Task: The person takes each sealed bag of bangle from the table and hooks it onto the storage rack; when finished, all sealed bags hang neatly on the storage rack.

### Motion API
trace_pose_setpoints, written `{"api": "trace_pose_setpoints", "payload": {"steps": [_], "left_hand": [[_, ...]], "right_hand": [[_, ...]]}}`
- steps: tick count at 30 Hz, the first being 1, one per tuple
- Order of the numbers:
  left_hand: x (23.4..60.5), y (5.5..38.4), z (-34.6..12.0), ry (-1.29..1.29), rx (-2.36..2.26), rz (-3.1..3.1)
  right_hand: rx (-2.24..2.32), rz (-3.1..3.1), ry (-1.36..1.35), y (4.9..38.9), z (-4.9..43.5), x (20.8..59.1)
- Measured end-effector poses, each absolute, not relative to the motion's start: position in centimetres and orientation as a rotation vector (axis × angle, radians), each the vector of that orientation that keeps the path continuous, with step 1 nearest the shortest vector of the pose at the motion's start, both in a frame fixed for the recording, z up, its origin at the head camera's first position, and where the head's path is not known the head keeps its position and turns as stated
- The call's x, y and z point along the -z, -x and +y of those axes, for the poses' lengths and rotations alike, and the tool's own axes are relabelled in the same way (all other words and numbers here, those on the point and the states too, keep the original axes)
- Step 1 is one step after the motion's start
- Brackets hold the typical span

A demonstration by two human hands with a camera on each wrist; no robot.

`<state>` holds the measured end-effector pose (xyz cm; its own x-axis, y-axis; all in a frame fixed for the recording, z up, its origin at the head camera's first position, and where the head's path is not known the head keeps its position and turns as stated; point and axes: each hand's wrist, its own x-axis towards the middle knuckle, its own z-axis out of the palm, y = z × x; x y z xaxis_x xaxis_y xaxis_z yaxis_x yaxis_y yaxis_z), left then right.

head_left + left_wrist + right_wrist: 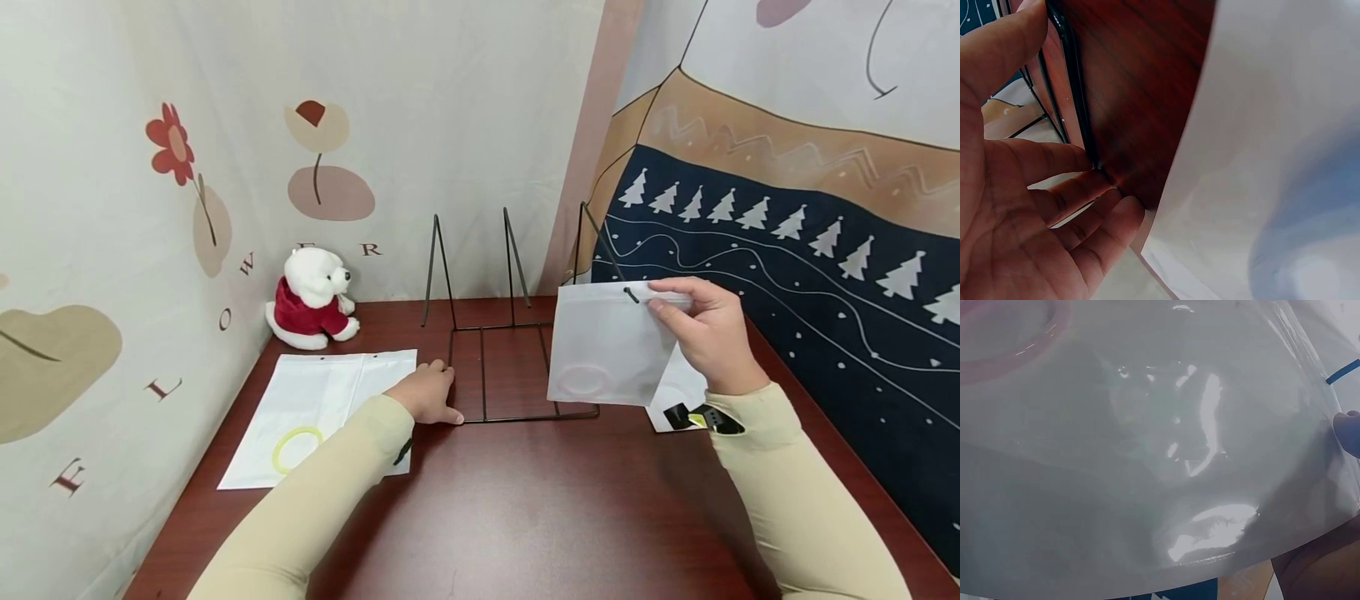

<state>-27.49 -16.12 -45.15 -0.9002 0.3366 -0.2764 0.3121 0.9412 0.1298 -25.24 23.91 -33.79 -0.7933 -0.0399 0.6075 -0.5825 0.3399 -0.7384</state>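
A black wire rack (504, 328) with upright pointed prongs stands on the table. My left hand (424, 392) rests against its front left corner; in the left wrist view the thumb and loosely bent fingers (1054, 194) touch the wire. My right hand (708, 333) pinches the top right corner of a white plastic bag (611, 346). A prong of the rack's right arm pokes out through the hole at the bag's top edge. A pink ring (586, 382) shows through the bag, also in the right wrist view (1013, 359).
At left lie white bags (262, 417), one with a yellow ring (281, 454). A white plush bear (313, 279) in red sits behind them. Another white packet (678, 392) lies under my right hand. Printed cloth walls (465, 125) stand behind the table (517, 508).
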Motion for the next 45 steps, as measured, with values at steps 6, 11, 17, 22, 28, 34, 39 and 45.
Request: {"api": "trace_pose_setpoints", "payload": {"steps": [6,11,17,22,28,34,39,45], "left_hand": [[45.3,27.5,-16.1,-0.472,-0.124,2.798],[45.3,27.5,-16.1,-0.472,-0.136,2.801],[45.2,27.5,-16.1,-0.475,-0.126,2.802],[45.2,27.4,-16.2,-0.485,-0.127,2.806],[45.2,27.5,-16.2,-0.486,-0.126,2.803],[45.2,27.5,-16.2,-0.490,-0.115,2.801],[45.2,27.5,-16.2,-0.485,-0.115,2.801],[45.3,27.5,-16.1,-0.478,-0.119,2.803]], "right_hand": [[-1.559,-2.057,-0.531,25.8,23.6,34.0],[-1.572,-2.028,-0.523,26.4,23.3,34.1],[-1.574,-2.039,-0.529,26.9,23.0,33.9],[-1.538,-2.072,-0.518,27.2,22.9,33.8],[-1.521,-2.076,-0.518,27.6,22.9,33.8],[-1.521,-2.094,-0.499,28.0,23.0,34.0],[-1.517,-2.104,-0.492,28.3,23.1,33.9],[-1.544,-2.119,-0.482,28.7,23.1,33.9]]}}
